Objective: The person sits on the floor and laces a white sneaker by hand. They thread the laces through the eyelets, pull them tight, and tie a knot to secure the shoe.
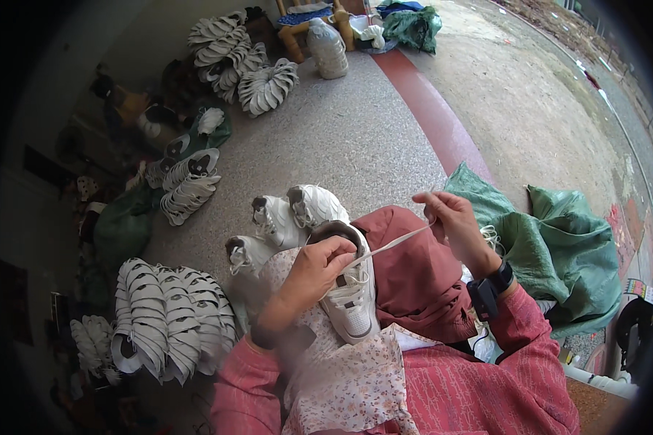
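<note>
A white sneaker (357,313) rests on my lap, its toe pointing toward me. From its upper a pale shoelace (393,244) stretches up to the right. At the shoe's eyelets, the fingers of my left hand (313,270) are pinched on the lace. My right hand (458,226), raised to the right above my knee, grips the lace farther along. Just beyond the shoe stand more white sneakers (315,204), close to my left hand. A floral apron (352,388) covers my lap.
Stacked white shoe uppers (174,315) lie at the left, with further stacks (268,85) toward the back. Green sacks (569,250) sit at my right. A filled clear bag (328,49) stands on the speckled floor (341,123) near a wooden chair (294,40). Another person (130,105) sits at the far left.
</note>
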Action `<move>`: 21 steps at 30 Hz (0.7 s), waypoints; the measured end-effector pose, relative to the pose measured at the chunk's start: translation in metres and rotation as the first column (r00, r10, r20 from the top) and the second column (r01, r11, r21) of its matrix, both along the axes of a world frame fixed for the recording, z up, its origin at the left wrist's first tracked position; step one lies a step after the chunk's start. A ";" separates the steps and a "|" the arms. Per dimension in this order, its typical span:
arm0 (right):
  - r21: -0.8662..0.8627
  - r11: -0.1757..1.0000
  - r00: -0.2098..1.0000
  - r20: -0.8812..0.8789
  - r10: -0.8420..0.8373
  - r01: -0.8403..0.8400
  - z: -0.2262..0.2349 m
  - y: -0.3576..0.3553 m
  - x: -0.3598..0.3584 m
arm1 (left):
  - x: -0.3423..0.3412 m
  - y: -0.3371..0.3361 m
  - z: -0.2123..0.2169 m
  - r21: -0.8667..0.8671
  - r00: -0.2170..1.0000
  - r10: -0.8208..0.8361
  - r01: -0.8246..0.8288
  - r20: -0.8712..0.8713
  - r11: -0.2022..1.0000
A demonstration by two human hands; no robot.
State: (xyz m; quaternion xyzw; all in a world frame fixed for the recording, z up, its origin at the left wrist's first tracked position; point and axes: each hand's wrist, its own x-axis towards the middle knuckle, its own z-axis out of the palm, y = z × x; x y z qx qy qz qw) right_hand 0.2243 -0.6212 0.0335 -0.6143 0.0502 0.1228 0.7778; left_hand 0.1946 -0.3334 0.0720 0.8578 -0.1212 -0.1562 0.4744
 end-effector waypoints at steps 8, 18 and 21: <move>-0.445 0.718 0.703 0.237 0.670 -0.535 0.009 0.033 -0.011 | 0.018 0.007 -0.023 -0.058 0.973 -0.082 0.071 -0.215 0.996; -0.539 0.609 0.357 0.503 0.787 -0.582 -0.033 0.042 0.012 | 0.018 0.003 -0.012 -0.106 0.976 -0.098 0.078 -0.196 0.991; -0.592 0.618 0.336 0.524 0.783 -0.516 -0.035 0.045 0.015 | 0.016 0.006 -0.016 -0.123 0.977 -0.095 0.072 -0.189 0.990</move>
